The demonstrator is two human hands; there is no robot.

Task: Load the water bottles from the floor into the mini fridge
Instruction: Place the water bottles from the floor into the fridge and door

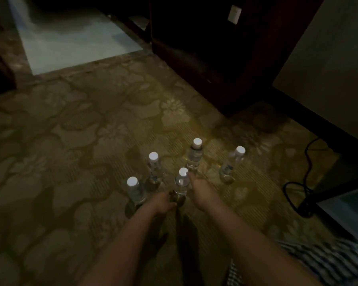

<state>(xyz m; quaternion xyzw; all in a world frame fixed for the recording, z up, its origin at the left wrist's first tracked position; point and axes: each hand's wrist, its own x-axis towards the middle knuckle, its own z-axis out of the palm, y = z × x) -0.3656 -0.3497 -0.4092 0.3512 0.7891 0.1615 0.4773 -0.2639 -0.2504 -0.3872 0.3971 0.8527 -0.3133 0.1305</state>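
While bent low over patterned carpet (70, 131), left hand (162, 202) down at base of nearest water bottle (181, 183), right hand (201, 189) against its right side, grip of both too dim to tell, four other bottles (194, 155) upright close around, black cable (307, 157) far right

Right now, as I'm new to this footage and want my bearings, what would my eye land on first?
Five white-capped bottles stand upright on the patterned carpet, lower middle, their caps bright in the dim room. The left hand and right hand flank the nearest bottle; whether they grip it is too dim to judge. A pale floor patch glows at upper left.
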